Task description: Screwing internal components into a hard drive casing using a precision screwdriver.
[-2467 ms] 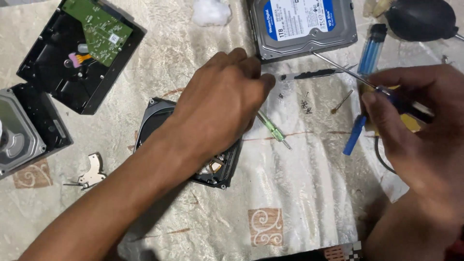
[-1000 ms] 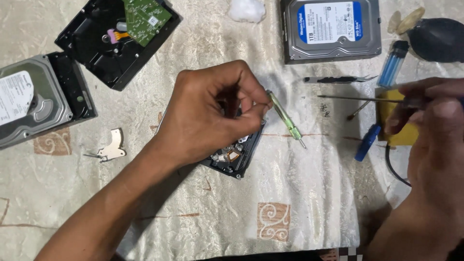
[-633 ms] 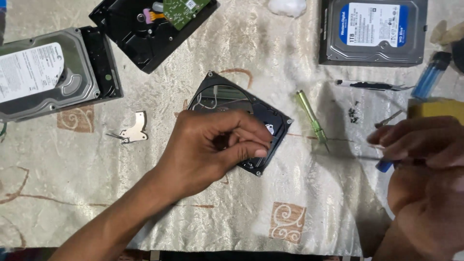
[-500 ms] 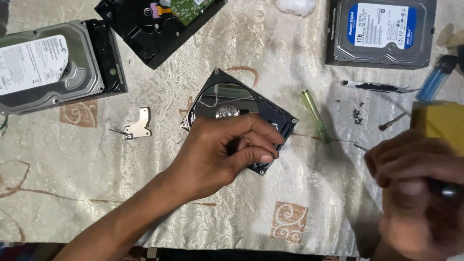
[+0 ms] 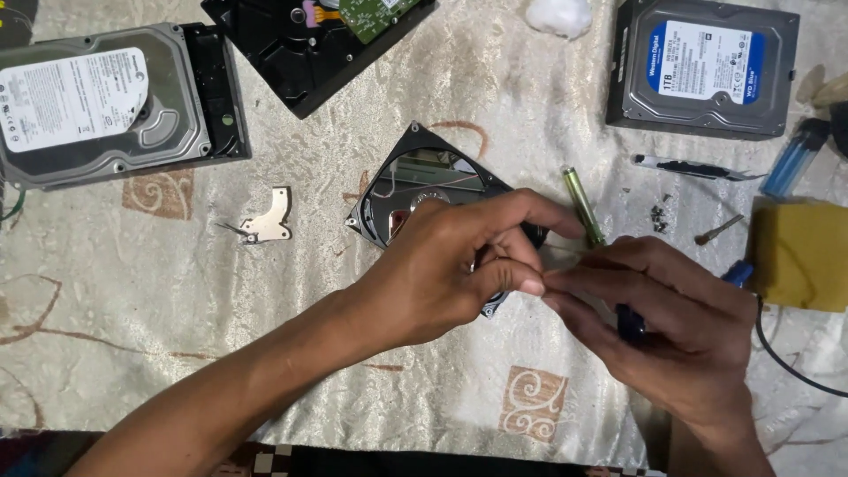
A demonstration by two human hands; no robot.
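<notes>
Both hands meet over glossy, angular opened hard drive.

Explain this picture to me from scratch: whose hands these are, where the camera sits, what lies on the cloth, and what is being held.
The camera sits on a person's head and looks down at their own two bare hands. The left hand rests on a small opened hard drive in the middle of a patterned cloth. The right hand holds a thin tool with a dark handle, its tip meeting the left fingers. Around them lie a silver drive, a black drive with a green circuit board, a blue-labelled drive, a small metal bracket, a green screwdriver, a blue lighter and a yellow sponge.
</notes>
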